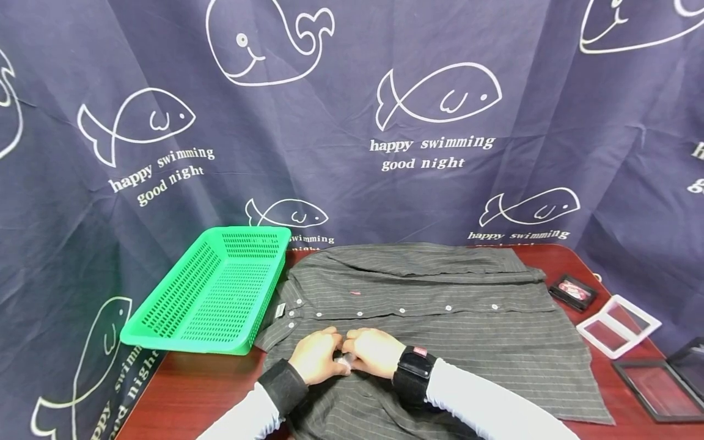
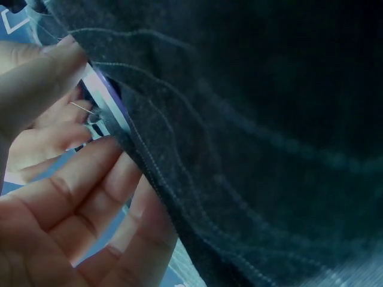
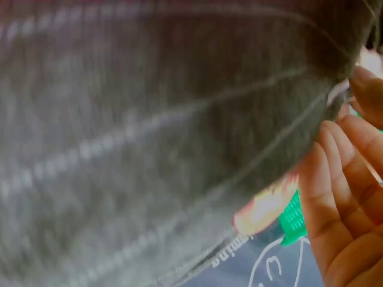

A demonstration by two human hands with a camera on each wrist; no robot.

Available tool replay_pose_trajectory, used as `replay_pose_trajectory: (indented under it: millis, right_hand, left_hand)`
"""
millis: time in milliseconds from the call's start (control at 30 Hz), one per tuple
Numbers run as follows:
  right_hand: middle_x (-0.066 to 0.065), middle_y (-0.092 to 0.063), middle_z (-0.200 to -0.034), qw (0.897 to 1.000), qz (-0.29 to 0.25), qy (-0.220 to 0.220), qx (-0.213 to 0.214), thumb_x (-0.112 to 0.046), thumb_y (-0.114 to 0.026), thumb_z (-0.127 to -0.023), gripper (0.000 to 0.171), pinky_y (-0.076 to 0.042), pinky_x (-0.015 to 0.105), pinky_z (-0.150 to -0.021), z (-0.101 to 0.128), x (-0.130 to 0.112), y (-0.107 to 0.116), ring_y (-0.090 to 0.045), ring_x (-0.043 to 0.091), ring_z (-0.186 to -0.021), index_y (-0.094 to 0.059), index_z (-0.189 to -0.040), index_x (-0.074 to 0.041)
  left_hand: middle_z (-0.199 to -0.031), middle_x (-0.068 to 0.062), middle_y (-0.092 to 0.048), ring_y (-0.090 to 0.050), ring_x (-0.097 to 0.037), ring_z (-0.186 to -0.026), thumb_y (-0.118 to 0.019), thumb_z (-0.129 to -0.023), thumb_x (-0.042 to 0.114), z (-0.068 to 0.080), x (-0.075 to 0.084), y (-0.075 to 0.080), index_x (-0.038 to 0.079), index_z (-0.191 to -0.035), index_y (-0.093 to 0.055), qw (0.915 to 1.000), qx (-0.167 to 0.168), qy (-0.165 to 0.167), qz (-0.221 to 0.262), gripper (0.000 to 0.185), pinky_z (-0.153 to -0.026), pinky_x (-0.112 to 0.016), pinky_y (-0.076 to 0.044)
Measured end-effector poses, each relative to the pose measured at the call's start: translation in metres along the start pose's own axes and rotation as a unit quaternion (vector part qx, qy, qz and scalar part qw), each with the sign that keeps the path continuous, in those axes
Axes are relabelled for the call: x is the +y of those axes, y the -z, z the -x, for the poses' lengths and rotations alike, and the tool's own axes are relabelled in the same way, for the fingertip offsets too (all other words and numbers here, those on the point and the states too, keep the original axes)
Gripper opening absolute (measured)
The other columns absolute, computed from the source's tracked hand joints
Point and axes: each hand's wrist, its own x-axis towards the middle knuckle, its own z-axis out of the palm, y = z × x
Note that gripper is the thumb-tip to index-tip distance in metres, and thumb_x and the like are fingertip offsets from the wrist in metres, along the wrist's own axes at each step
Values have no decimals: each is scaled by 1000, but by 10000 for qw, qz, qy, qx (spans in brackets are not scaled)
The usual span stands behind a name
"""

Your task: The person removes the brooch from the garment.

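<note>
A dark grey pinstriped button-up shirt (image 1: pixel 467 348) lies spread on the table, collar toward the left, its row of white buttons running across it. Over its near side my left hand (image 1: pixel 316 357) and right hand (image 1: pixel 376 351) meet with fingertips close together. Raised cloth at the shirt's edge is pinched between the left thumb and fingers in the left wrist view. A pale shiny sliver (image 2: pixel 109 98) shows at that edge; I cannot tell what it is. Fingers of the right hand (image 3: pixel 347 185) grip the same edge in the right wrist view, where raised fabric fills much of the picture.
A green perforated plastic basket (image 1: pixel 220 299) stands at the left, by the collar. On the right of the red-brown table (image 1: pixel 220 379) lie a small black case (image 1: pixel 574 292), a white double frame (image 1: pixel 618 326) and a black frame (image 1: pixel 660 388). A printed blue curtain (image 1: pixel 352 122) hangs behind.
</note>
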Motion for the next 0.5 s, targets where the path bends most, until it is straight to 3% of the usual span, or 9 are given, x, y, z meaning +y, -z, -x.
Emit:
replay_pose_trajectory:
  millis: [233, 500]
  right_hand:
    - [-8, -50, -71, 9999, 125, 15, 30, -20, -80, -72, 17, -40, 21, -62, 0, 5, 7, -46, 5, -62, -64, -74, -17]
    - [-9, -52, -72, 9998, 123, 47, -113, -18, -80, -72, 14, -43, 18, -64, 3, 1, 2, -52, 5, -66, -66, -73, -19]
  left_hand:
    - [-77, 10, -53, -54, -8, -64, -88, -60, 38, -1, -2, -2, 20, -79, -66, 10000, -29, -22, 22, 34, -54, -23, -43]
    - [-77, 11, -53, -54, -6, -63, -88, -60, 38, -1, -4, -2, 20, -77, -65, 9999, -17, -89, 48, 34, -55, -23, -44]
